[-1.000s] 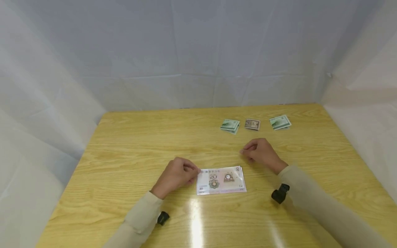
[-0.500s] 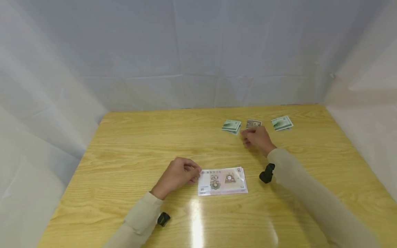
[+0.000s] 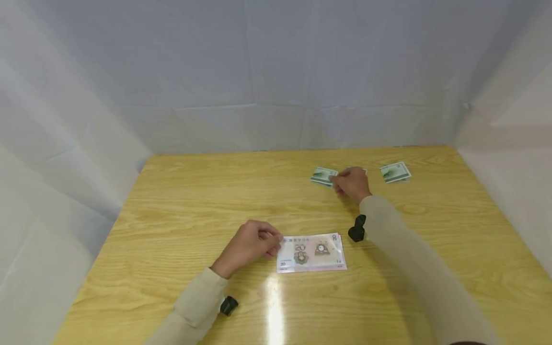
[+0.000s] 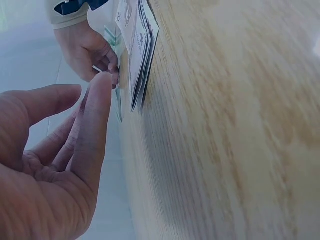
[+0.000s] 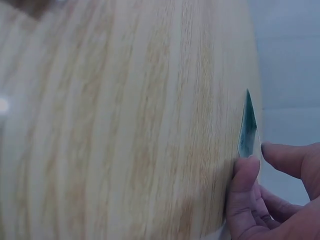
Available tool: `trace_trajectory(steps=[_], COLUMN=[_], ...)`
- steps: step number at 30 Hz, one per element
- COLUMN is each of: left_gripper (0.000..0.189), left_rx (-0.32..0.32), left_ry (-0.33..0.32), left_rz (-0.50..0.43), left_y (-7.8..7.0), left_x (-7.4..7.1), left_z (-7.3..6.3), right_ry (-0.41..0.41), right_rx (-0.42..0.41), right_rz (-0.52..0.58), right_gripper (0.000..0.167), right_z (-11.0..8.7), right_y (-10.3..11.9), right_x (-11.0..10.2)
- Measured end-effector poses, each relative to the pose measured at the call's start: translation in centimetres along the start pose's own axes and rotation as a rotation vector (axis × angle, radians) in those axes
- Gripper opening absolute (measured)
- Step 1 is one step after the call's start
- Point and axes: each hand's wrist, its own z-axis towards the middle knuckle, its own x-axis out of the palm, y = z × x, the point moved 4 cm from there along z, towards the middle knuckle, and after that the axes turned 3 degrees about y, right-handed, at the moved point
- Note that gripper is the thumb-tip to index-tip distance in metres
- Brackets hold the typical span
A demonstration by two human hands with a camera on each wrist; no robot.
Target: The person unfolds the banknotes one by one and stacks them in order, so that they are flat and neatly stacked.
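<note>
A stack of pale purple banknotes, marked 20, lies flat on the table in the head view. My left hand hovers at the stack's left edge with loosely bent fingers. In the left wrist view, its thumb and index finger stand apart with nothing between them, beside the layered edges of the notes. Farther back, my right hand is at the right edge of a folded green banknote. The right wrist view shows thumb and index finger on either side of this green note, pinching its end.
Another folded green banknote lies at the back right of the wooden table. A brown folded note is mostly hidden behind my right hand. White sheeting hangs behind the table and along both sides.
My right hand has moved away from me and slightly left, from above the purple stack to the left green note, which it now pinches. The left hand has stayed beside the stack.
</note>
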Motion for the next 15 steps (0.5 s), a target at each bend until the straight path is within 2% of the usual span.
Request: trace_trajectory(steps=[6,11,15], left_gripper=[0.015,0.016,0.017], left_rx=[0.000,-0.006,-0.007], left_ry=[0.013,0.014,0.017], left_rz=[-0.002,-0.007,-0.013], left_y=[-0.12,-0.11,-0.11], left_x=[0.14,0.12,0.14], left_z=[-0.09,-0.12,-0.08], right_ry=[-0.011,-0.020,-0.018], right_rx=[0.026,0.031,0.008], right_rz=[-0.119,-0.277,-0.374], right_gripper=[0.023,0.052,0.048], right_z=[0.42,0.43,0.41], right_y=[0.37,0.68,0.91], right_x=[0.04,0.20,0.33])
